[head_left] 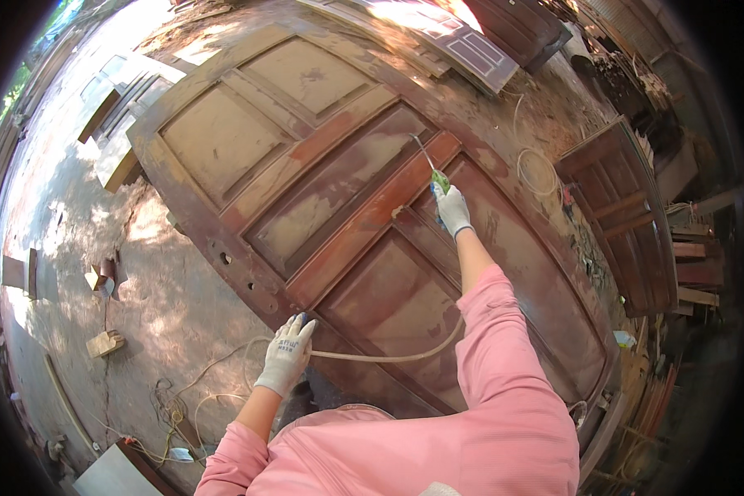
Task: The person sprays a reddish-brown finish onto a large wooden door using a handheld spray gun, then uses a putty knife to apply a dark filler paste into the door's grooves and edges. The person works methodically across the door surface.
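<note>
A large brown panelled wooden door (380, 207) lies in front of me, its surface patchy with reddish and dusty tan areas. In a white work glove, my right hand (452, 208) is closed around an air blow gun (441, 179) with a green body. Its long thin metal nozzle points up and left, low over the upper panels. My left hand (286, 354), also gloved, is at the door's near left edge beside the lock holes. A pale air hose (388, 358) runs across the door into that hand and shows again on its left; the fingers' undersides are hidden.
More panelled doors stand or lie at the right (624, 215) and the far side (463, 41). Hose loops (539, 172) rest on the ground beyond the door. Wood blocks (105, 343), cords and hose (174, 413) lie on the concrete floor at left. Stacked timber lines the right.
</note>
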Demonstrator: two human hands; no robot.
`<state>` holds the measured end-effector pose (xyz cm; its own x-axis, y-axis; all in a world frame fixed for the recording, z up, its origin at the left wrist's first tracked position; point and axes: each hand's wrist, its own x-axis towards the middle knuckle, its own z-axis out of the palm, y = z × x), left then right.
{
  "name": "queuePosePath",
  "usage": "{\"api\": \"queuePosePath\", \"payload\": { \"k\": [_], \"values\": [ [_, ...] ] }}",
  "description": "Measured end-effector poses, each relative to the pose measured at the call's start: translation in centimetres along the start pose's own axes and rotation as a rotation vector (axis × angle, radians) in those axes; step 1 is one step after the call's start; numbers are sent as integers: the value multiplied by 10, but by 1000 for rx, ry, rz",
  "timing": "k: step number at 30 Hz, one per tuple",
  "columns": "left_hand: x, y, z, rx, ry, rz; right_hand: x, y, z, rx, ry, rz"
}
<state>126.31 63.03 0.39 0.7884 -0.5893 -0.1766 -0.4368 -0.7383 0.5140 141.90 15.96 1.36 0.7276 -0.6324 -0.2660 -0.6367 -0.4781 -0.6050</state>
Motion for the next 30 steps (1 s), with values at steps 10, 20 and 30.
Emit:
{"api": "queuePosePath", "payload": {
  "k": [10, 20, 30],
  "values": [
    [-2, 0, 0, 79, -72, 25, -14, 18, -17, 199, 57, 73],
    [0, 2, -2, 51, -111, 0, 63, 0, -6, 292, 12, 41],
    [2, 5, -8, 91, -155, -17, 91, -53, 17, 239, 29, -18]
  ]
}}
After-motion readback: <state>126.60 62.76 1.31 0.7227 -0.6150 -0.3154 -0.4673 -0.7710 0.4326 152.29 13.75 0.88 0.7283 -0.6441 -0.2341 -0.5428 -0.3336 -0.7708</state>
